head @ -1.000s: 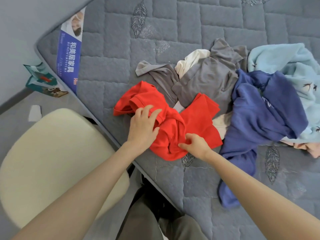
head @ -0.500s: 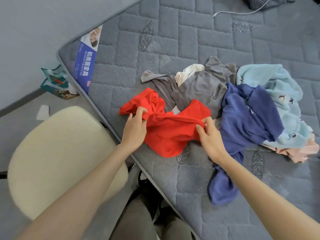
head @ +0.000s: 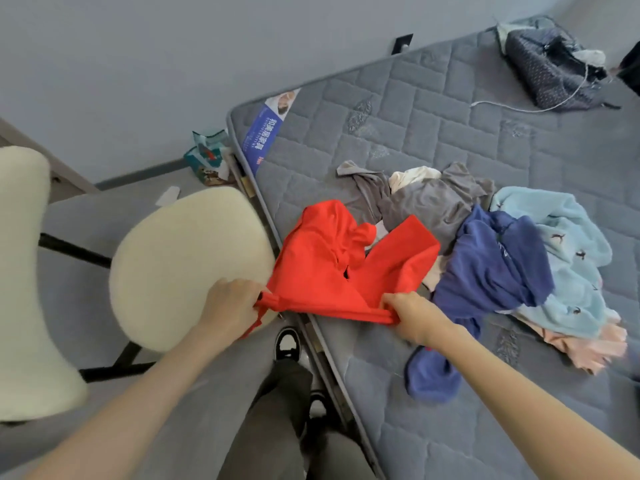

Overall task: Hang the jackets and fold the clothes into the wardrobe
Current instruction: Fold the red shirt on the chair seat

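Here the red garment [head: 341,268] stretches by its near hem between both hands at the mattress [head: 433,133] edge. The left hand [head: 231,303] grips one end over the cream chair [head: 183,265], and the right hand [head: 414,315] pinches the other. The rest of it lies beside the grey, blue and light-blue clothes [head: 498,258].

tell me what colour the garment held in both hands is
The garment is plain bright red, clearest in the head view.
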Motion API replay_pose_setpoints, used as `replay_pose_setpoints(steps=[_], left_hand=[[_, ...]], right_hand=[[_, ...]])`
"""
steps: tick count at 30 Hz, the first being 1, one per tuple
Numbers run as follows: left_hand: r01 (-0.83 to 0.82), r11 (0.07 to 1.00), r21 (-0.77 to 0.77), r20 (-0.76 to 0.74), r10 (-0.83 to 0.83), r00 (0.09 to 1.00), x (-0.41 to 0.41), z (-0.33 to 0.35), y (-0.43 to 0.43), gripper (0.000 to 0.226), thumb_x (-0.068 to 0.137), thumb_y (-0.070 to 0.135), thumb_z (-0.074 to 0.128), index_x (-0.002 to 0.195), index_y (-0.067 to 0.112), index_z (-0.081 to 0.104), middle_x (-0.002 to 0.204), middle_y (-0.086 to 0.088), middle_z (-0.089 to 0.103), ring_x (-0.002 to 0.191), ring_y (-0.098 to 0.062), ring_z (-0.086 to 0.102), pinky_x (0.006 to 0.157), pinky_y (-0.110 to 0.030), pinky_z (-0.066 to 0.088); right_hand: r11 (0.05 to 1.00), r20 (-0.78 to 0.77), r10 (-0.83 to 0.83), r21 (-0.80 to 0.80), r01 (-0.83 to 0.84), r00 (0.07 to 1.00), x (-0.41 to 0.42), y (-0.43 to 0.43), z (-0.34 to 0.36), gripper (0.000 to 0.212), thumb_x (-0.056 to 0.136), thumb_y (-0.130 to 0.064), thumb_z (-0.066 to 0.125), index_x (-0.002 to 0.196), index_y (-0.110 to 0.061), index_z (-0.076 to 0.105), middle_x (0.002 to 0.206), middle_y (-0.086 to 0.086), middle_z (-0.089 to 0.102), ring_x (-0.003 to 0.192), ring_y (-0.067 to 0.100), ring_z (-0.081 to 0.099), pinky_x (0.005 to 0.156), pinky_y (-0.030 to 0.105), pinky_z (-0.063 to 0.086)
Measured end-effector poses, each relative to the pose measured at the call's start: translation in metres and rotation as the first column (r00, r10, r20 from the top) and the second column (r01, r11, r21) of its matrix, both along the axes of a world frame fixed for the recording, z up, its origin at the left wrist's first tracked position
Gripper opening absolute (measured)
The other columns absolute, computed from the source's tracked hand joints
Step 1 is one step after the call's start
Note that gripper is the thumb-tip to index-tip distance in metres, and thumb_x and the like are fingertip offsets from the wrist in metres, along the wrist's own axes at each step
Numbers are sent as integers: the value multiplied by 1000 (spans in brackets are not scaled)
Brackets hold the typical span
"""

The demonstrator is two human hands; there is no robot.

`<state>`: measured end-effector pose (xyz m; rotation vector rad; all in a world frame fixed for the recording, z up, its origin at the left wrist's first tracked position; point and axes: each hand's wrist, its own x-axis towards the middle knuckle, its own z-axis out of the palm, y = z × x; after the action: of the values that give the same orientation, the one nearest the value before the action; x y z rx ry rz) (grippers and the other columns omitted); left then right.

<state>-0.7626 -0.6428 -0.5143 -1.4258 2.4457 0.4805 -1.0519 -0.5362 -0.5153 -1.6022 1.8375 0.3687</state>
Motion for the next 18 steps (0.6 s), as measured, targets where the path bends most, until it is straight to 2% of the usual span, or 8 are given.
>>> replay_pose_setpoints(steps=[3, 5, 8, 10, 12, 14, 16, 18], left_hand=[[-62, 996, -64, 52, 65, 997, 13, 11, 8, 45, 80, 10, 51, 111, 38, 66, 110, 4, 68, 105, -22, 60, 84, -31, 39], [-111, 986, -125, 46, 118, 992, 12, 24, 0, 43, 84, 8, 47, 115, 34, 63, 109, 1, 65, 104, -24, 60, 82, -33, 42], [-232, 954, -188, -59, 225, 973, 3, 51, -27, 35, 89, 7, 44, 117, 20, 59, 110, -9, 57, 104, -32, 56, 77, -39, 45], [-358, 917, -178, -184, 326, 927, -4, 70, -48, 30, 88, 5, 43, 112, 13, 59, 112, -14, 51, 108, -35, 51, 79, -44, 45], [-543, 838, -64, -392, 479, 786, -10, 84, -65, 29, 89, 5, 42, 109, 12, 61, 119, -16, 43, 114, -36, 42, 87, -44, 43], [-623, 771, 129, -612, 557, 562, -11, 97, -75, 27, 90, 4, 43, 104, 12, 64, 125, -14, 45, 117, -32, 41, 95, -37, 41], [-573, 766, 292, -765, 546, 340, -1, 113, -77, 23, 90, 4, 46, 92, 19, 63, 107, -3, 61, 103, -23, 55, 83, -26, 46], [-553, 771, 316, -833, 505, 227, 11, 124, -74, 28, 89, 4, 49, 84, 30, 57, 87, 12, 62, 84, -8, 58, 69, -13, 44]], right_hand=[[1000, -205, 30, 13, -28, 978, 5, 7, 11, 44, 88, -7, 44, 127, -26, 51, 124, 7, 58, 113, 32, 57, 81, 37, 44], [992, -263, -74, -116, 45, 962, 6, -2, 24, 43, 88, -8, 44, 125, -27, 52, 120, 10, 60, 109, 35, 59, 80, 39, 46], [881, -134, -349, -385, 276, 927, 4, -28, 55, 44, 83, -5, 42, 118, -27, 56, 105, 15, 64, 95, 39, 62, 71, 38, 43], [785, 41, -482, -423, 452, 875, 4, -49, 81, 47, 79, -3, 39, 114, -28, 57, 100, 15, 66, 88, 40, 64, 73, 39, 49], [668, 307, -572, -363, 649, 761, 9, -66, 107, 51, 75, 2, 32, 110, -26, 56, 94, 13, 68, 75, 37, 69, 71, 40, 54], [507, 584, -592, -265, 820, 555, 17, -75, 128, 54, 75, 6, 24, 109, -22, 55, 85, 11, 68, 58, 31, 70, 59, 37, 57], [364, 700, -546, -296, 883, 460, 27, -73, 148, 55, 75, 8, 24, 108, -18, 59, 78, 7, 68, 51, 23, 68, 47, 29, 54], [255, 736, -504, -373, 892, 452, 34, -66, 157, 51, 74, 9, 27, 96, -21, 63, 66, 3, 66, 45, 14, 64, 41, 21, 49]])
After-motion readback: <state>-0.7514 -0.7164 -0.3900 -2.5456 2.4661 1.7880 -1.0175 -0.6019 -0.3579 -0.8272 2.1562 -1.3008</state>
